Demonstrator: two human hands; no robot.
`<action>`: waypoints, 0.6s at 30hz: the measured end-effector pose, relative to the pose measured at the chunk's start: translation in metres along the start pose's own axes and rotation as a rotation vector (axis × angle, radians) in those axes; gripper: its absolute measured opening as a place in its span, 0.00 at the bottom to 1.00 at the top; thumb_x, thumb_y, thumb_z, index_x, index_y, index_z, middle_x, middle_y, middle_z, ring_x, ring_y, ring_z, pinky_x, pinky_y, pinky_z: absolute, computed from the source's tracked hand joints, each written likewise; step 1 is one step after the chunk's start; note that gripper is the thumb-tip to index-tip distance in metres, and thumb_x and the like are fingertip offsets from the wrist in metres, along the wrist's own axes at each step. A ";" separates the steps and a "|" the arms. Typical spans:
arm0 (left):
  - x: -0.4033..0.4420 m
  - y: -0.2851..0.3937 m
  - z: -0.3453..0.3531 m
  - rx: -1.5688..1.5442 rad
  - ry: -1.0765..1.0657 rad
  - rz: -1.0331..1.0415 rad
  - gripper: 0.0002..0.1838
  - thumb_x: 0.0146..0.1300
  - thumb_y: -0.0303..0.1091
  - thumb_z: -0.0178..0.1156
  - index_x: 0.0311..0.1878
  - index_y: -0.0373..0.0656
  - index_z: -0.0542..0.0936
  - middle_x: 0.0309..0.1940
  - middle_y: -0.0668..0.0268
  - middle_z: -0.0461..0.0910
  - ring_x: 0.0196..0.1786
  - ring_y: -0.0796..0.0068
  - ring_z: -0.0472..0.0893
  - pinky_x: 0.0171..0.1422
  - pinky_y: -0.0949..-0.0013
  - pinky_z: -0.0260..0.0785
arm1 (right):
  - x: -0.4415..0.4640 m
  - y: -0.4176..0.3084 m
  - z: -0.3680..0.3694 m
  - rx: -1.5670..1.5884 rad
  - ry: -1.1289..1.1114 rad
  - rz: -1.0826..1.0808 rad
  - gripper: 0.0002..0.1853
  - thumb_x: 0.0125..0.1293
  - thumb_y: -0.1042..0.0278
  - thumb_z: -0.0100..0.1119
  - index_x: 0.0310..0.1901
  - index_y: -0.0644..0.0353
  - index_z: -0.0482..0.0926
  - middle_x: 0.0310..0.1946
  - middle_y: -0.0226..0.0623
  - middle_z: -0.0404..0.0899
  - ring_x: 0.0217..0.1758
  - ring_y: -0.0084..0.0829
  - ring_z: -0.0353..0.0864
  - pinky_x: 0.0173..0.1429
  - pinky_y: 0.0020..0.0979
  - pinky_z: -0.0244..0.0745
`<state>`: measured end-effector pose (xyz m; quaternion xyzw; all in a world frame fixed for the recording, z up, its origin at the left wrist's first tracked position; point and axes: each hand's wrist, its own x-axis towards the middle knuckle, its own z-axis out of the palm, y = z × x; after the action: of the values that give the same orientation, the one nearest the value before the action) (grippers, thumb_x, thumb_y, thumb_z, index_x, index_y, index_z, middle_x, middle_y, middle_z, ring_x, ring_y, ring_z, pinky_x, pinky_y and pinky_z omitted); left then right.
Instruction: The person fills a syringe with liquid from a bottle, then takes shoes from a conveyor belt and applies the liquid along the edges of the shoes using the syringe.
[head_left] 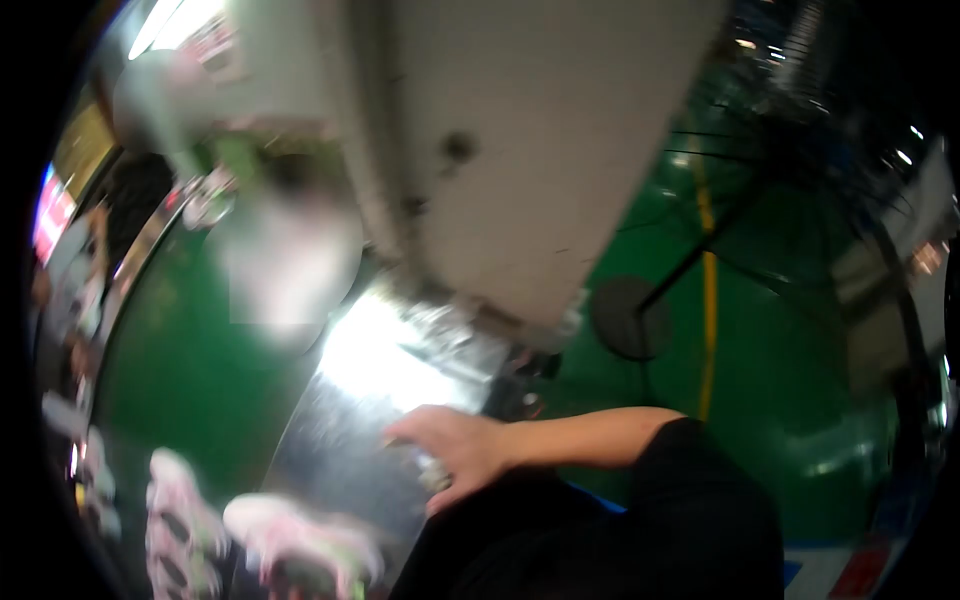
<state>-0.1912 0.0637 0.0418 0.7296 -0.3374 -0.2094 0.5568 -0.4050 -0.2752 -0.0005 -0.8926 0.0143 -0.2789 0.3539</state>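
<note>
My right hand [455,450] reaches in from the right over a shiny metal work surface [335,465]. Its fingers curl around a small pale, metallic-looking thing [432,470], too blurred to name. Above the hand looms a large light grey machine body [540,130], its lower end close over the bright part of the surface. Pink and white shoe-like pieces [300,535] lie at the near left edge, with similar ones [180,530] farther left. My left hand does not show.
The floor [190,360] is green, with a yellow line [710,300] on the right. A stand with a round base [630,318] is right of the machine. Blurred shelves or goods line the far left. Dark, cluttered equipment fills the upper right.
</note>
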 end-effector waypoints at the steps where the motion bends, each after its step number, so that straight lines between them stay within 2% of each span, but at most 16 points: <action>1: 0.015 -0.017 -0.013 -0.217 0.016 -0.036 0.41 0.58 0.40 0.62 0.72 0.42 0.54 0.66 0.52 0.63 0.61 0.56 0.72 0.58 0.61 0.71 | -0.002 -0.003 -0.006 0.032 -0.054 0.065 0.53 0.48 0.37 0.71 0.67 0.66 0.59 0.54 0.47 0.69 0.55 0.46 0.69 0.61 0.41 0.66; 2: 0.028 -0.034 -0.023 -0.437 0.042 -0.056 0.38 0.59 0.35 0.60 0.71 0.36 0.58 0.66 0.53 0.63 0.60 0.57 0.72 0.56 0.64 0.72 | -0.004 -0.007 -0.013 0.055 -0.058 0.085 0.53 0.49 0.37 0.69 0.67 0.67 0.57 0.52 0.48 0.69 0.55 0.46 0.69 0.61 0.40 0.66; 4: 0.073 -0.060 -0.038 -0.078 0.223 -0.048 0.37 0.61 0.38 0.60 0.69 0.33 0.59 0.53 0.59 0.71 0.48 0.65 0.77 0.41 0.74 0.74 | -0.009 -0.015 -0.026 0.098 -0.119 0.214 0.54 0.50 0.38 0.70 0.69 0.64 0.54 0.58 0.50 0.66 0.60 0.46 0.67 0.65 0.40 0.63; 5: 0.098 -0.068 -0.052 -0.156 0.131 -0.232 0.30 0.65 0.39 0.56 0.66 0.32 0.66 0.43 0.63 0.74 0.40 0.73 0.75 0.38 0.75 0.71 | -0.014 -0.012 -0.025 0.130 -0.137 0.255 0.55 0.50 0.38 0.71 0.71 0.63 0.52 0.62 0.51 0.64 0.64 0.47 0.65 0.68 0.39 0.61; 6: 0.119 -0.090 -0.061 0.271 0.096 -0.019 0.17 0.70 0.35 0.50 0.51 0.30 0.79 0.39 0.65 0.78 0.39 0.77 0.76 0.40 0.72 0.72 | -0.015 -0.015 -0.028 0.175 -0.148 0.320 0.56 0.50 0.39 0.71 0.72 0.63 0.50 0.63 0.52 0.63 0.66 0.48 0.65 0.68 0.40 0.61; 8: 0.146 -0.088 -0.061 0.068 0.024 -0.448 0.16 0.69 0.43 0.53 0.42 0.37 0.78 0.36 0.67 0.73 0.34 0.81 0.71 0.37 0.72 0.68 | -0.011 -0.023 -0.032 0.345 -0.189 0.440 0.57 0.51 0.39 0.71 0.72 0.63 0.49 0.64 0.53 0.62 0.66 0.47 0.66 0.68 0.39 0.61; 10: 0.155 -0.092 -0.055 -0.093 0.014 -0.331 0.12 0.66 0.35 0.56 0.43 0.34 0.77 0.37 0.63 0.78 0.42 0.77 0.76 0.48 0.72 0.70 | -0.009 -0.030 -0.036 0.278 -0.249 0.388 0.57 0.49 0.42 0.72 0.72 0.64 0.49 0.64 0.53 0.63 0.66 0.46 0.67 0.68 0.39 0.62; 11: 0.153 -0.071 -0.041 -0.162 0.025 -0.336 0.12 0.65 0.34 0.57 0.46 0.35 0.74 0.39 0.62 0.78 0.43 0.75 0.77 0.49 0.71 0.71 | -0.009 -0.034 -0.039 0.242 -0.278 0.363 0.57 0.49 0.43 0.73 0.72 0.64 0.49 0.64 0.52 0.63 0.66 0.46 0.67 0.68 0.38 0.62; 12: 0.146 -0.049 -0.024 -0.234 0.041 -0.339 0.14 0.63 0.34 0.58 0.48 0.36 0.72 0.41 0.61 0.78 0.45 0.73 0.78 0.51 0.70 0.71 | -0.009 -0.040 -0.044 0.274 -0.293 0.392 0.58 0.48 0.44 0.74 0.72 0.64 0.49 0.63 0.52 0.64 0.65 0.45 0.68 0.68 0.38 0.62; 13: 0.145 -0.035 -0.011 -0.465 0.040 -0.301 0.20 0.60 0.31 0.60 0.54 0.37 0.68 0.45 0.59 0.76 0.48 0.68 0.78 0.55 0.66 0.72 | -0.007 -0.045 -0.047 0.314 -0.312 0.420 0.58 0.47 0.45 0.75 0.72 0.64 0.49 0.63 0.52 0.64 0.65 0.45 0.68 0.67 0.37 0.62; 14: 0.143 -0.022 -0.001 -0.549 0.065 -0.252 0.21 0.58 0.28 0.61 0.54 0.37 0.68 0.46 0.58 0.76 0.48 0.67 0.79 0.58 0.64 0.72 | -0.005 -0.046 -0.048 0.362 -0.343 0.438 0.59 0.46 0.46 0.75 0.72 0.65 0.49 0.62 0.52 0.65 0.64 0.44 0.68 0.67 0.37 0.62; 15: 0.143 -0.012 0.005 -0.576 0.054 -0.176 0.24 0.55 0.27 0.63 0.56 0.37 0.68 0.46 0.58 0.77 0.49 0.67 0.78 0.59 0.64 0.71 | -0.006 -0.041 -0.046 0.291 -0.307 0.340 0.60 0.44 0.49 0.77 0.71 0.66 0.49 0.61 0.49 0.65 0.63 0.41 0.68 0.67 0.35 0.61; 17: 0.133 0.017 0.015 -0.625 0.054 -0.014 0.28 0.53 0.30 0.66 0.58 0.36 0.69 0.46 0.60 0.78 0.49 0.70 0.79 0.57 0.66 0.72 | 0.006 -0.049 -0.047 0.641 -0.322 0.467 0.61 0.41 0.49 0.78 0.71 0.65 0.49 0.60 0.41 0.64 0.64 0.33 0.63 0.69 0.33 0.56; 18: 0.127 0.024 0.018 -0.683 0.026 0.012 0.30 0.52 0.33 0.67 0.57 0.35 0.69 0.46 0.61 0.78 0.48 0.71 0.79 0.56 0.67 0.72 | 0.014 -0.050 -0.046 0.763 -0.317 0.460 0.62 0.39 0.49 0.79 0.71 0.65 0.49 0.59 0.40 0.64 0.62 0.30 0.65 0.67 0.30 0.57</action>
<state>-0.1226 -0.0439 0.0685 0.5015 -0.2449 -0.2976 0.7746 -0.4255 -0.2695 0.0658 -0.7041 0.0543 -0.0390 0.7069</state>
